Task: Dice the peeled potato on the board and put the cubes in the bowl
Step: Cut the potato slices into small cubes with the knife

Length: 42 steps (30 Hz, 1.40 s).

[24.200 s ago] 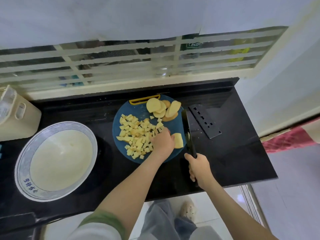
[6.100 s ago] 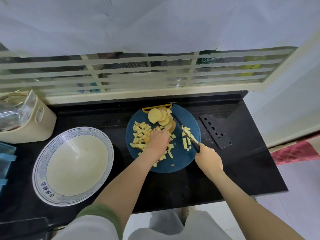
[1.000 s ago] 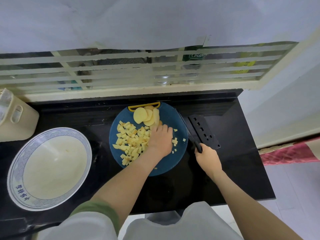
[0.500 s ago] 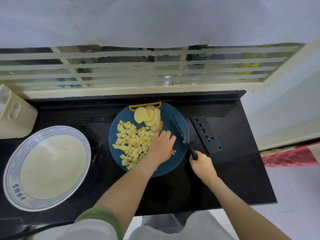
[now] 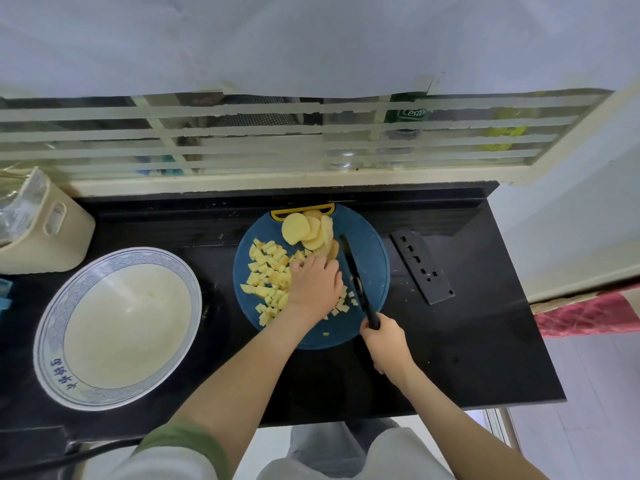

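Black stone counter [image 5: 467, 341] runs under a barred window. A wide cream bowl [image 5: 50, 344] with a blue patterned rim stands at its left end, well apart from the board. The round blue cutting board [image 5: 372, 258] sits mid-counter, its yellow handle at the far edge. A beige tub [image 5: 45, 244] stands far left, beyond the bowl. A black knife sheath [image 5: 421, 266] lies right of the board. The left hand [image 5: 315, 285] rests palm down on the board, fingers loosely extended over the diced pieces. The right hand [image 5: 382, 341] grips the black knife [image 5: 351, 265] by its handle at the board's near right edge, blade pointing far, just beside the left hand. Potato slices [image 5: 304, 230] are stacked at the far edge. Potato cubes [image 5: 268, 271] are heaped on the board's left half, a few scattered near the blade.
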Tool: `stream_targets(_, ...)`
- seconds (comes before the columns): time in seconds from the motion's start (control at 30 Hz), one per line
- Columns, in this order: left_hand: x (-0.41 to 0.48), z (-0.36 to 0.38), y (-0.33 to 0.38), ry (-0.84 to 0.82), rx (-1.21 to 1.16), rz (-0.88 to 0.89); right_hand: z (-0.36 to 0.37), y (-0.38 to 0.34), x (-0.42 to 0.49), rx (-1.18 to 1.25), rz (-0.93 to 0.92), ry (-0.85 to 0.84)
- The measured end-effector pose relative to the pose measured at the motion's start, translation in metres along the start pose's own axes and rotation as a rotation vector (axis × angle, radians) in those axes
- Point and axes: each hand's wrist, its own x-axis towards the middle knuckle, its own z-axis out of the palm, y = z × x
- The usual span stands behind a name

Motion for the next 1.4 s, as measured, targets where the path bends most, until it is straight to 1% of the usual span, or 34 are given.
stream_targets(0.07, 0.004, -0.006, -0.007, -0.013, -0.019, -0.107, -0.003, -0.007, 0.001, 0.035, 0.008, 0.030)
stream_targets(0.17, 0.013, -0.016, -0.020, -0.043, -0.037, -0.257, -0.014, -0.018, 0.005, 0.017, -0.050, 0.064)
stream_targets(0.27, 0.029, -0.021, -0.036, -0.113, -0.087, -0.390, -0.025, -0.027, 0.014, -0.019, -0.067, 0.086)
stream_targets(0.33, 0.040, -0.023, -0.047, -0.168, -0.134, -0.440, -0.031, -0.031, 0.020, -0.034, -0.069, 0.091)
stream_targets(0.4, 0.054, -0.023, -0.058, -0.254, -0.148, -0.426, -0.035, -0.034, 0.026, -0.043, -0.067, 0.081)
stream_targets(0.53, 0.074, -0.023, -0.071, -0.405, -0.081, -0.293, -0.039, -0.037, 0.037, -0.086, -0.075, 0.062)
stream_targets(0.6, 0.078, -0.021, -0.079, -0.382, -0.047, -0.233, -0.040, -0.038, 0.040, -0.102, -0.079, 0.052)
stream_targets(0.73, 0.084, -0.018, -0.096, -0.345, -0.070, -0.120, -0.042, -0.041, 0.045, -0.111, -0.064, 0.037)
stream_targets(0.8, 0.085, -0.023, -0.101, -0.330, -0.017, -0.031, -0.044, -0.039, 0.047, -0.089, -0.064, 0.045)
stream_targets(0.87, 0.083, -0.028, -0.103, -0.285, 0.026, 0.016, -0.045, -0.038, 0.047, -0.053, -0.058, 0.056)
stream_targets(0.97, 0.079, -0.040, -0.090, -0.167, 0.020, -0.010, -0.044, -0.037, 0.045, -0.007, -0.041, 0.083)
stream_targets(1.1, 0.071, -0.043, -0.043, -0.104, -0.052, 0.063, -0.045, -0.032, 0.043, 0.053, -0.020, 0.123)
stream_targets(1.2, 0.058, -0.030, 0.002, -0.161, -0.073, 0.028, -0.046, -0.026, 0.038, 0.101, -0.012, 0.150)
stream_targets(1.3, 0.055, -0.012, 0.035, -0.259, 0.005, -0.063, -0.050, -0.021, 0.033, 0.098, -0.019, 0.171)
stream_targets(1.4, 0.054, -0.002, 0.047, -0.340, 0.095, -0.163, -0.054, -0.014, 0.031, 0.098, 0.010, 0.158)
